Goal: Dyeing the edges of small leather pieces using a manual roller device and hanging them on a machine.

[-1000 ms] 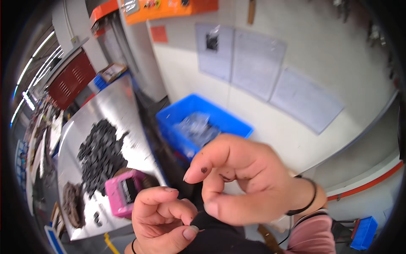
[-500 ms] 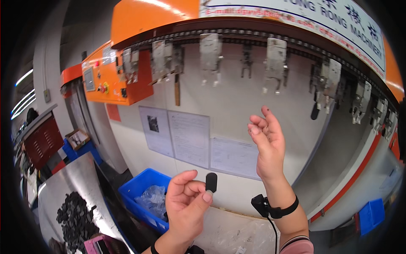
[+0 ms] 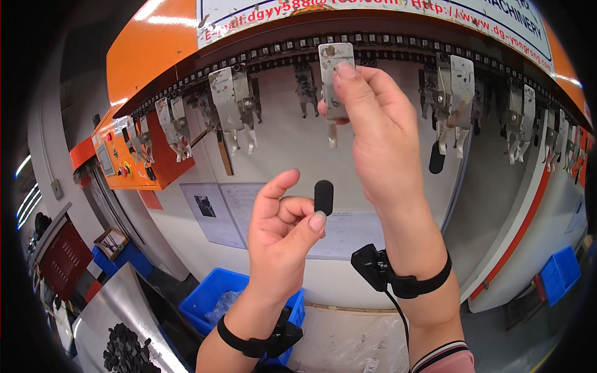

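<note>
Head view, looking up at an overhead conveyor. Left hand (image 3: pixel 283 239) raised at centre frame, fingers (image 3: pixel 314 222) closed in a pinch: thumb tip and curled index grip the lower end of a small black oval piece (image 3: pixel 323 197), which stands upright above the thumb, clear of the machine. Right hand (image 3: pixel 373 133) higher, reaching to the chain line; its fingers closed on a hanging metal clip (image 3: pixel 336 65), thumb and index pressing the flat grey plate, the clip's lower prongs showing just below the hand. The black piece sits below and a little left of that clip, apart from it. Both wrists carry black straps, the right one with a small black unit and a cable. More metal clips hang in a row from the black chain (image 3: pixel 373 40) under the orange machine housing (image 3: pixel 152 50); one clip to the right (image 3: pixel 451 93) already has a black oval piece (image 3: pixel 437 158) hanging from it. Orange control box (image 3: pixel 134 155) at left, paper sheets on the pale wall behind. Containers: a blue plastic bin (image 3: pixel 208 298) on the floor below the hands, holding what looks like clear plastic bags, contents not readable; a second blue bin (image 3: pixel 563 273) at far right, inside hidden. Lower left, a metal surface (image 3: pixel 109 311) carries a loose heap of small black pieces (image 3: pixel 124 348).
</note>
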The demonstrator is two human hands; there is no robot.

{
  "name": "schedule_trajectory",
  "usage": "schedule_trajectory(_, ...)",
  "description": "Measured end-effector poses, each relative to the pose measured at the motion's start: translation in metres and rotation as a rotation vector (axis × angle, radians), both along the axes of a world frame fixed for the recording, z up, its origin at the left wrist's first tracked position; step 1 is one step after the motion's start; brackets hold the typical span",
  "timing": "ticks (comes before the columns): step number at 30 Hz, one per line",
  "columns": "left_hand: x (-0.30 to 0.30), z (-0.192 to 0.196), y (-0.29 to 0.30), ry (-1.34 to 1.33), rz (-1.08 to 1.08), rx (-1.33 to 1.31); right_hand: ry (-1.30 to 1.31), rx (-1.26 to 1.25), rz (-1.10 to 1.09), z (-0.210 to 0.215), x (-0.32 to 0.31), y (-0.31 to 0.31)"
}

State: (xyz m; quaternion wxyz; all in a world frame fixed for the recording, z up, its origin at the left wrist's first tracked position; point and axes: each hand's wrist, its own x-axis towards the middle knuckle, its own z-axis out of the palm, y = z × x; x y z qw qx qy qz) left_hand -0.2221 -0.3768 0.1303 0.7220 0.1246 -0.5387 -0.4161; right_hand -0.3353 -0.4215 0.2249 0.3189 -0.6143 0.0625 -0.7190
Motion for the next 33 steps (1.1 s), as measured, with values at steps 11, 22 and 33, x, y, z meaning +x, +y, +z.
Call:
schedule_trajectory(11,-0.005,0.02,-0.023,-0.048,-0.024,-0.138,-0.035,0.028,0.031,0.002,-0.001,0.0)
schedule_trajectory(22,-0.013,0.027,-0.03,-0.027,-0.033,-0.121,-0.033,-0.038,0.093,-0.01,-0.005,0.005)
schedule_trajectory(33,-0.017,-0.021,0.013,-0.047,0.272,0.024,-0.209,-0.073,0.168,-0.041,-0.003,0.001)
